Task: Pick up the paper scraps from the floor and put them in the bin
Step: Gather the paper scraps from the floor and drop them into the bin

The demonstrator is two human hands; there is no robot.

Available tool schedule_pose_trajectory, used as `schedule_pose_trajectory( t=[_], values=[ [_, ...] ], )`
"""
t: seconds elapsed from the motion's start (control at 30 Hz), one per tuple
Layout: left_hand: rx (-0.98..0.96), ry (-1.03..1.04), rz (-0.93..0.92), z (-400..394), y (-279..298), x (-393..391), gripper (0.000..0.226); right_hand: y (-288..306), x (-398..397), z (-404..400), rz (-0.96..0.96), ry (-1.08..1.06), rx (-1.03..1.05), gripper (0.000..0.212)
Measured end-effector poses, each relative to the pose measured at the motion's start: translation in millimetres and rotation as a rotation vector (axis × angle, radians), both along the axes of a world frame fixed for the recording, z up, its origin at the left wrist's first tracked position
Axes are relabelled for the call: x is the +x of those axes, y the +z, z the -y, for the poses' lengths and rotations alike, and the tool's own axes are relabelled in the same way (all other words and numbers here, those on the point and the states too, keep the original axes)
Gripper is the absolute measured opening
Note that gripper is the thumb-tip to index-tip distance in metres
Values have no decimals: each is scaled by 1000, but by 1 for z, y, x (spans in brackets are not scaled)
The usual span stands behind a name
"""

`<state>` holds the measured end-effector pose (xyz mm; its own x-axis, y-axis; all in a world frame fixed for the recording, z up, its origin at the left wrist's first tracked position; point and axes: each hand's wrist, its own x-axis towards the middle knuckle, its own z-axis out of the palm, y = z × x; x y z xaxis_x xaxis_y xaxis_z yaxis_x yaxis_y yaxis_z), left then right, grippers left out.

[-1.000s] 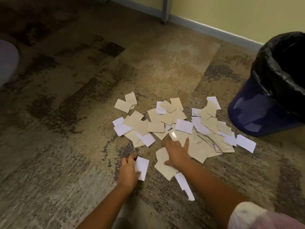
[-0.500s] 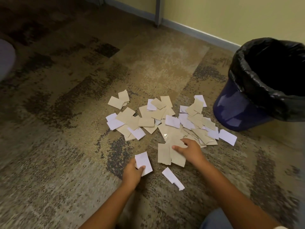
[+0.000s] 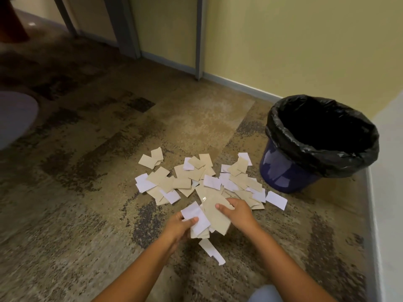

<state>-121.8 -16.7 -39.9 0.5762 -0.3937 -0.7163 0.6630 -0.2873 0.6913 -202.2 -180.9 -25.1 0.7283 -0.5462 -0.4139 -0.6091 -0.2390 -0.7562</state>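
Note:
Several tan and white paper scraps [image 3: 192, 177] lie in a loose pile on the patterned carpet. My left hand [image 3: 177, 227] grips a small stack of scraps [image 3: 197, 216], a white one on top with my thumb across it. My right hand [image 3: 237, 211] is closed on tan scraps [image 3: 214, 209] at the near edge of the pile, right beside the left hand's stack. A blue bin [image 3: 283, 173] lined with a black bag stands open to the right of the pile. One long white scrap [image 3: 210, 249] lies apart on the carpet, nearer to me.
A yellow wall with a grey baseboard [image 3: 239, 85] runs behind the bin. A grey door frame post [image 3: 199, 38] stands at the back. A pale rounded object [image 3: 15, 117] sits at the left edge. A white wall edge [image 3: 390, 171] borders the carpet on the right.
My two hands have come together at the near edge of the pile. The left hand's white scrap now lies against the tan scraps held by the right hand. The view has tilted up, showing the whole bin.

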Motion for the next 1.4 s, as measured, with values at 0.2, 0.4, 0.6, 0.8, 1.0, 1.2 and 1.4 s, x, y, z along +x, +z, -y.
schedule_pose_trajectory(
  t=[0.2,0.4,0.6,0.8,1.0,1.2,1.4],
  values=[
    [135,-10,226,-4,17,12,35,24,-11,15,105,-142,-21,36],
    [313,-60,418,9,43,24,38,45,-18,31,164,-244,60,34],
    [35,69,275,57,76,26,32,91,-18,69,363,-562,351,20],
    [-167,-99,76,142,134,19,32,138,-21,144,504,-743,484,25],
    [-414,-150,-53,234,205,13,19,175,-19,206,769,-785,715,63],
    [-407,-293,100,269,204,22,50,160,-45,217,699,-674,552,67],
    [-461,-250,183,248,148,43,39,122,-53,184,696,-605,481,35]
  ],
)
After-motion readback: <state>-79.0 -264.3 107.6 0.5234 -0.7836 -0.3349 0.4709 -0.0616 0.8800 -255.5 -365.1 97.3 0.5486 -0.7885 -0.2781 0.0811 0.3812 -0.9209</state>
